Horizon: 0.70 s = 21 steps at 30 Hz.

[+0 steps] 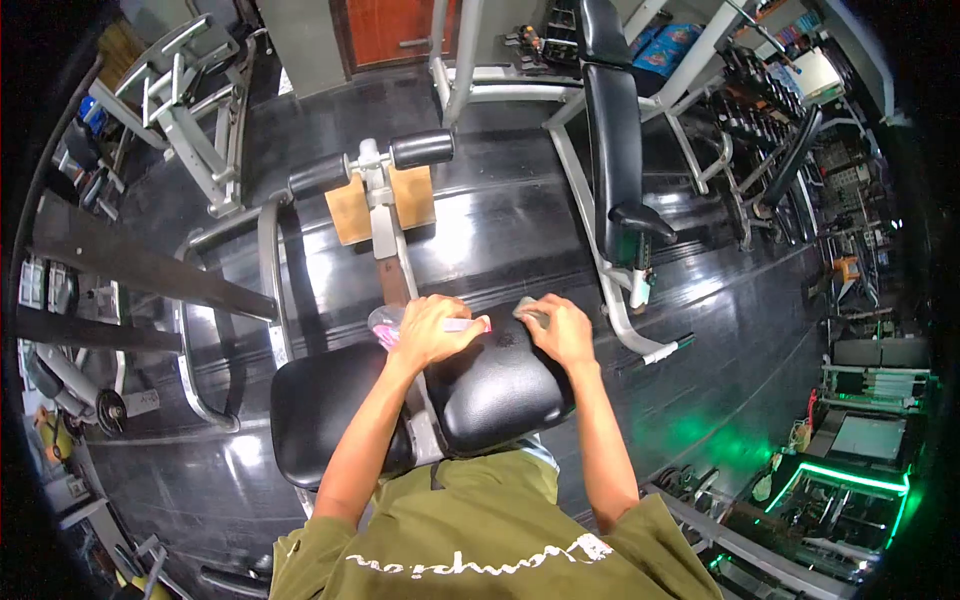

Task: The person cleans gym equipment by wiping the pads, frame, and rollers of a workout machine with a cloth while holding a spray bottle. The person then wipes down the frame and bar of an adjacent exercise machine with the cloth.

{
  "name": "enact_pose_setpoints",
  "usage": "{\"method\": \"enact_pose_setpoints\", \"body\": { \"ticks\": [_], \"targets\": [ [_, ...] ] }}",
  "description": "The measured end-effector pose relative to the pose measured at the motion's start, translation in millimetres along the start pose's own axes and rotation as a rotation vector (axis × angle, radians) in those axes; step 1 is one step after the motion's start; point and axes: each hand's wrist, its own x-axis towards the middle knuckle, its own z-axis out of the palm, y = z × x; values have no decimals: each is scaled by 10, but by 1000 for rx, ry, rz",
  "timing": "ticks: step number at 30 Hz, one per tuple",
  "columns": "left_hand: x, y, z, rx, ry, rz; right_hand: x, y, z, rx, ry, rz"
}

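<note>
My left hand [432, 330] is closed around a clear bottle with pink in it [384, 328], held lying on its side above the gap between two black seat pads. A narrow end with a pink tip pokes out by my thumb. At the far edge of the right seat pad [500, 395], my right hand [562, 330] has its fingers bent over a small grey cloth [526, 309]. Most of that cloth is hidden under the fingers. The left seat pad [335, 410] lies beside my left forearm.
Ahead stand the machine's black foam rollers [422, 149] and tan plates [412, 195]. A tall black bench [612, 150] on a grey frame is to the right. Grey frame tubes [272, 290] rise at left. Dumbbell racks [755, 125] line the far right.
</note>
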Motion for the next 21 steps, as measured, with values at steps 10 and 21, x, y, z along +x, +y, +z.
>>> {"method": "enact_pose_setpoints", "body": {
  "ticks": [10, 21],
  "targets": [
    [66, 139, -669, -127, -299, 8, -258, -2, -305, 155, -293, -373],
    [110, -17, -795, -221, -464, 111, 243, 85, 182, 112, -82, -124]
  ]
}}
